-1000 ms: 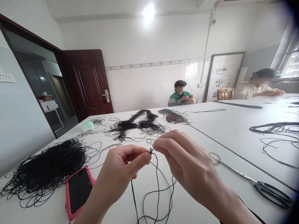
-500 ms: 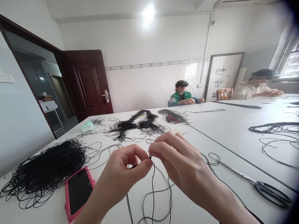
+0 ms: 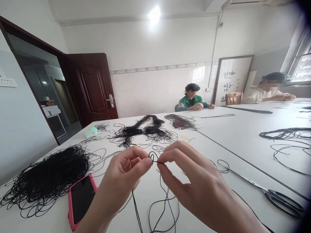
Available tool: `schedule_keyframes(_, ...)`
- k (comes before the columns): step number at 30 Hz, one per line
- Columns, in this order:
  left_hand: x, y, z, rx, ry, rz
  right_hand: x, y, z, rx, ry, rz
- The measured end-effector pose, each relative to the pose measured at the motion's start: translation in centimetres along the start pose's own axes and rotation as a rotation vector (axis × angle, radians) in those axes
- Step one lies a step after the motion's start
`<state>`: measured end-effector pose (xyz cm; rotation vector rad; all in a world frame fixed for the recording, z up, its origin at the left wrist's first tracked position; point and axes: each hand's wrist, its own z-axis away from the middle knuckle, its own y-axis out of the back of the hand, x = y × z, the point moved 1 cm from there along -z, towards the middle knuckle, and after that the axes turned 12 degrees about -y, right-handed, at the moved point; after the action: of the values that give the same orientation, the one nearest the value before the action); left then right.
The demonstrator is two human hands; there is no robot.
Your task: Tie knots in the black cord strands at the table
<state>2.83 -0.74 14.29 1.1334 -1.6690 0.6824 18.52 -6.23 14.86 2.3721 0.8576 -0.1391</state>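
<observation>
At the upper left of the frame, a dark red door [image 3: 89, 84] is standing open. At the lower left, a thick heap of black strands [image 3: 51, 171] is spreading over the white table [image 3: 230, 129], its right edge reaching a phone in a pink case [image 3: 82, 200]. Above it, a light green container [image 3: 91, 131] is sitting near the table's far edge.

In the lower middle, the left hand [image 3: 126, 174] is pinching a black cord [image 3: 152, 152] between thumb and forefinger. At the centre of the frame the cord is curving up in a small loop between the two hands, and the right hand [image 3: 196, 174] is pinching it from the other side, thumb and forefinger closing on it. Beyond the hands, tangled dark bundles [image 3: 132, 130] are lying on the table, a dark red item [image 3: 178, 124] showing among the strands to their right.

Right of centre, a person in a green top [image 3: 187, 103] is sitting beyond the table. Scissors [image 3: 257, 184] are lying at the lower right, black handles toward the frame's edge, while a person in a pale top [image 3: 254, 94] is sitting at the upper right.
</observation>
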Motion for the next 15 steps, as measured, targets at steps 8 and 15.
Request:
schedule_keyframes(8, 0.2, -0.1, 0.6, -0.286, -0.015, 0.002, 1.2, -0.5, -1.1, -0.138, -0.345, -0.515)
schedule_keyframes(15, 0.4, -0.1, 0.5, -0.236, -0.072, 0.100, 1.6, -0.8, -1.5, -0.340, -0.528, -0.630)
